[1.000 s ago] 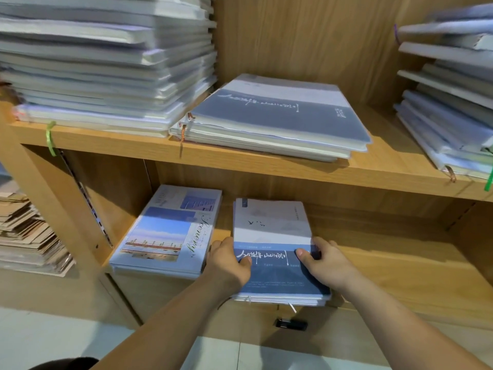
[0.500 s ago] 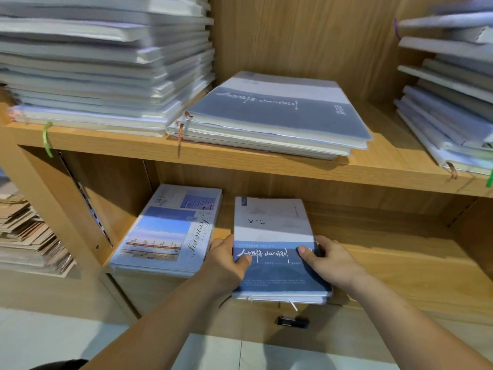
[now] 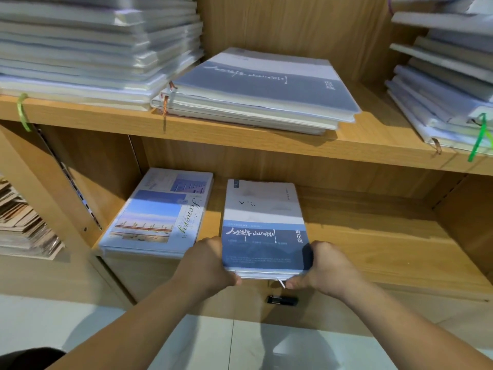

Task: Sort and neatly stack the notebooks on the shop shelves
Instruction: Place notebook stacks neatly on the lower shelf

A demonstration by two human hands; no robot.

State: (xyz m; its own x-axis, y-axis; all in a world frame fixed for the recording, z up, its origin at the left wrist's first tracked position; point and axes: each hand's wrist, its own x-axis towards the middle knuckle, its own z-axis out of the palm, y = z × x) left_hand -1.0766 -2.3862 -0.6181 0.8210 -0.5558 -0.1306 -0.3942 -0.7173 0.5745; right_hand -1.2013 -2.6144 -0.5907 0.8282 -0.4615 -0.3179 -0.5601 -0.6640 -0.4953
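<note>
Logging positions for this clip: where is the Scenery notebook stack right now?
Head view: the Scenery notebook stack lies at the left end of the lower shelf, just left of the blue-and-white stack, apart from it.

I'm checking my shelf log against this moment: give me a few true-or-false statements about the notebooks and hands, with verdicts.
1. The left hand and the right hand both grip the blue-and-white notebook stack on the lower shelf. True.
2. The Scenery notebooks lie right of that stack. False: they lie to its left.
3. A green ribbon hangs from the tall left stack on the upper shelf. True.
4. The grey-blue notebooks on the upper shelf stand upright. False: they lie flat, stacked.
</note>
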